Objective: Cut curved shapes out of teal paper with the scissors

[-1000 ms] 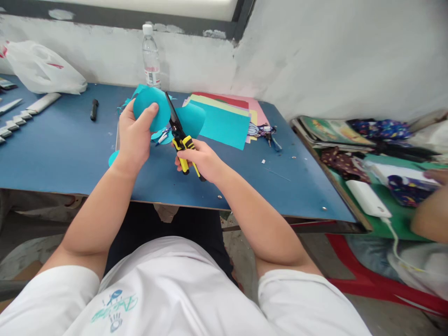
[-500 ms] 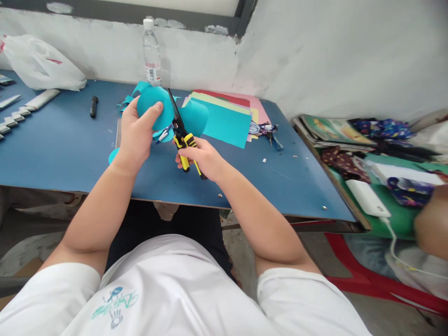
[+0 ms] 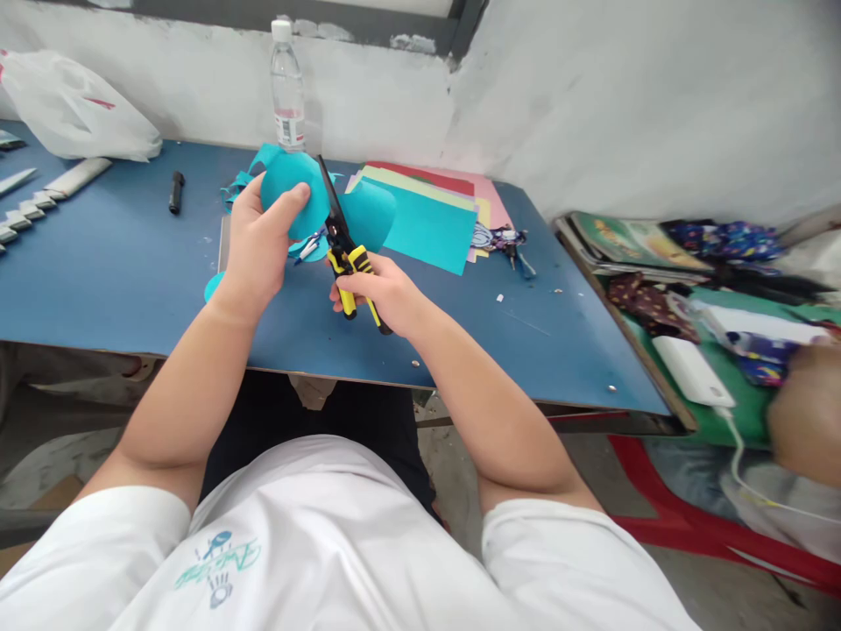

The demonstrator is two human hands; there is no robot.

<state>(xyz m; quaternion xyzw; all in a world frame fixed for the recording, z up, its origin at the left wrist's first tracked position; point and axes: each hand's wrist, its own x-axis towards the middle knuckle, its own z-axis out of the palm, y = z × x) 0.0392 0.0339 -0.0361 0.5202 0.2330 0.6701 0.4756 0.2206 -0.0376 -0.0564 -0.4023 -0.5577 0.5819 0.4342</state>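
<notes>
My left hand [image 3: 259, 232] pinches a piece of turquoise paper [image 3: 293, 188], thumb on its rounded face and fingers behind. In my right hand [image 3: 378, 289] is a pair of scissors [image 3: 338, 230] with dark blades and yellow-and-black handles. The blades point up along the right edge of the rounded part, where a curled flap of the same turquoise paper [image 3: 371, 215] hangs to the right. Beneath the hands lie a pen [image 3: 308, 248] and turquoise scraps, partly hidden. Another turquoise piece [image 3: 214, 286] shows beside my left wrist.
Coloured paper sheets [image 3: 430, 230] lie fanned out on the blue table [image 3: 512, 350]. Behind stands a water bottle [image 3: 287, 96]; a black marker [image 3: 176, 193] and a plastic bag [image 3: 79, 109] are at the left. To the right, a power bank [image 3: 693, 372] lies near another person's blurred arm [image 3: 805, 412].
The whole view has shifted slightly. Both hands keep nearly the same pose, with the scissors still at the paper's right edge; the blades look about as before.
</notes>
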